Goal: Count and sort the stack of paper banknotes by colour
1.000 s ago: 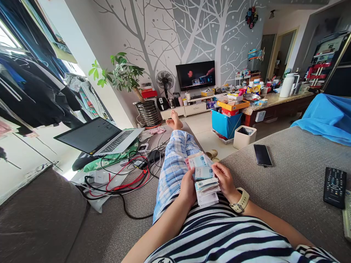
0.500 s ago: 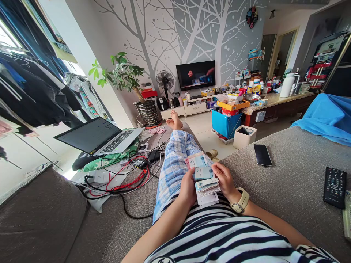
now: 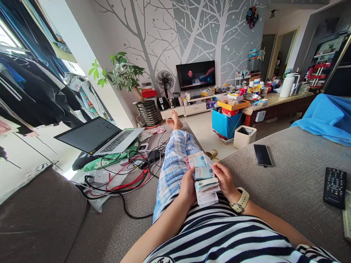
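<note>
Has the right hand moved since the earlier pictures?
No: against the black phone, the right hand shows no visible shift, staying lower and further left in view.

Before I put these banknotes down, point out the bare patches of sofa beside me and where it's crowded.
The widest bare sofa patch lies between the phone, the remote and the right hand. Another strip lies between the black cable and left forearm. Crowded: left of the legs, where laptop and red cables lie.
</note>
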The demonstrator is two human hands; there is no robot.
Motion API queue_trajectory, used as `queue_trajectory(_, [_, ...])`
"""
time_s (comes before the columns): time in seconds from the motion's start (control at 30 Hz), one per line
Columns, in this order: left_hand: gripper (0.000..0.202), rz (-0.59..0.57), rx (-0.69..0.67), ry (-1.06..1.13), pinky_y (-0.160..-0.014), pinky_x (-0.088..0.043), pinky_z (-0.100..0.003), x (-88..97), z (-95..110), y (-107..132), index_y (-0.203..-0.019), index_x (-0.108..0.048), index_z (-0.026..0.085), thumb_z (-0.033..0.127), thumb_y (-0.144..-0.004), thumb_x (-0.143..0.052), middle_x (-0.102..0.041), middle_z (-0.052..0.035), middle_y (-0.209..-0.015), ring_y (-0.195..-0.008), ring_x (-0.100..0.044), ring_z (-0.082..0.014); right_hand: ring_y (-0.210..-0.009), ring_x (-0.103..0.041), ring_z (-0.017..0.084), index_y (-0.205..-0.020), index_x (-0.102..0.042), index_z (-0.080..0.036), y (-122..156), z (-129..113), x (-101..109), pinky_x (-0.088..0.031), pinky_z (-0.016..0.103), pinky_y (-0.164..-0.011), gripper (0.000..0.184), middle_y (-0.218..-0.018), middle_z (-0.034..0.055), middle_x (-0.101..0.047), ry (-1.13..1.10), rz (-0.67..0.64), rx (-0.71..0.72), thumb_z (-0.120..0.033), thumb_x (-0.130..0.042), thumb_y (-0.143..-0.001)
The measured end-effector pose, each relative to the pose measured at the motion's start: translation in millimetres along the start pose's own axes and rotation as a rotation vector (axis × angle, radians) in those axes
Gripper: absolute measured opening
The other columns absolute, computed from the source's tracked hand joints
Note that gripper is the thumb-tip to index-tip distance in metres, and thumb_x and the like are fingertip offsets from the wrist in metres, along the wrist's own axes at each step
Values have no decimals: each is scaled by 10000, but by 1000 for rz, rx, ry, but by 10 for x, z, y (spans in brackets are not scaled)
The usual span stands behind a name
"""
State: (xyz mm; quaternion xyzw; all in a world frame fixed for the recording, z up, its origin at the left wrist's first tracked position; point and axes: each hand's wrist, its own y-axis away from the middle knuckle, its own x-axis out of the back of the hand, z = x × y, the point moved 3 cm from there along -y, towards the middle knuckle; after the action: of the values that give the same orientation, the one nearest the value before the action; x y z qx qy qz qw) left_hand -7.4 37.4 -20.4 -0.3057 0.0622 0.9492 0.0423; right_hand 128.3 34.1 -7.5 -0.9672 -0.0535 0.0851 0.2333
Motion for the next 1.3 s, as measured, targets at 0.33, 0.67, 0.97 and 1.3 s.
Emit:
queue_trajectory(0.33, [419, 87, 71, 68, -965, -498, -541, -6, 3, 9, -1236, -559, 166, 319, -854, -486, -685, -42, -1175, -1278, -460, -373, -566, -352, 140, -700, -519, -208, -4, -18, 2, -303, 280, -541, 362, -598, -28, -397, 31, 0, -11, -504, -503, -908])
queue_trajectory(0.67, [421, 96, 82, 63, -982, -492, -525, -68, 44, 61, -1211, -574, 137, 331, -846, -494, -682, -51, -1181, -1299, -431, -384, -564, -340, 134, -687, -503, -206, -5, -10, -5, -292, 277, -544, 352, -597, -34, -385, 6, -1, -13, -480, -512, -909])
queue_trajectory(0.97, [426, 55, 62, 41, -979, -492, -529, -36, 22, 32, -1240, -555, 171, 327, -853, -465, -682, -39, -1180, -1300, -434, -366, -568, -346, 138, -691, -506, -207, -3, -4, 0, -300, 279, -546, 356, -604, -28, -390, 21, -2, -14, -489, -508, -906])
queue_trajectory(1.3, [459, 40, 60, 40, -983, -488, -534, -25, 18, 42, -1271, -540, 168, 351, -852, -494, -679, -41, -1190, -1302, -423, -376, -560, -357, 133, -708, -534, -205, 2, 25, 5, -311, 269, -533, 354, -617, -28, -421, 19, 7, -23, -512, -527, -886])
